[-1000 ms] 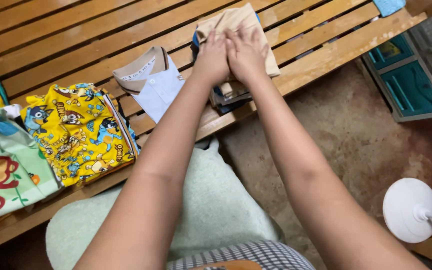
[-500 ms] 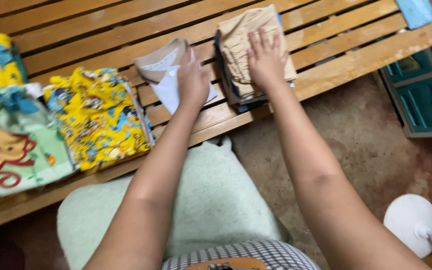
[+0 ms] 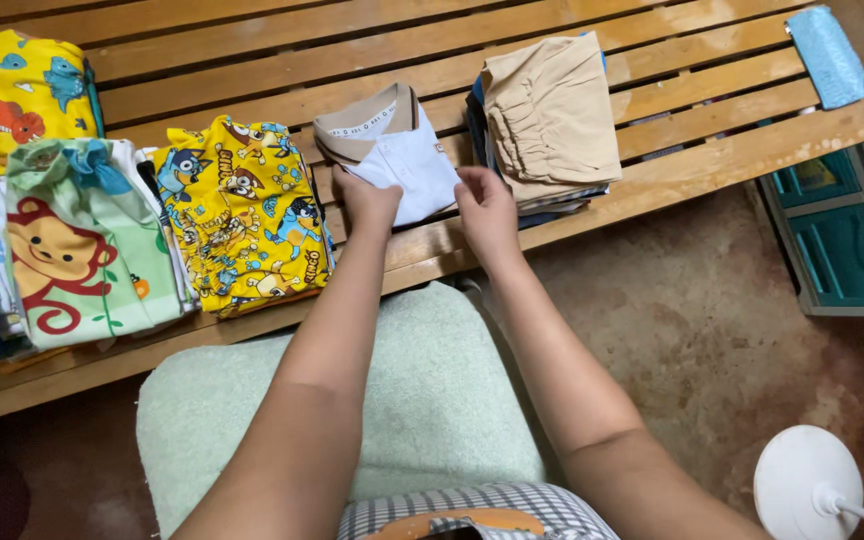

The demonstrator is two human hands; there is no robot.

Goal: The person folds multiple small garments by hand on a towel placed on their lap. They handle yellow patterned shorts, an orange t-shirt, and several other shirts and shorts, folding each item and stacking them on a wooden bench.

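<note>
White folded polo shirt [image 3: 399, 160] is lying mid-desk [image 3: 252, 50]; left hand [image 3: 367, 203] fingers are pinching its near edge, right hand [image 3: 485, 205] fingers curling at its corner. Beige stack [image 3: 552, 110] sits at two o'clock, teal bins [image 3: 837, 240] at three.

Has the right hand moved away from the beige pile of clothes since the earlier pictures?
Yes. The right hand has left the top of the beige pile and gone left along the wooden bench to the folded white shirt.
</note>
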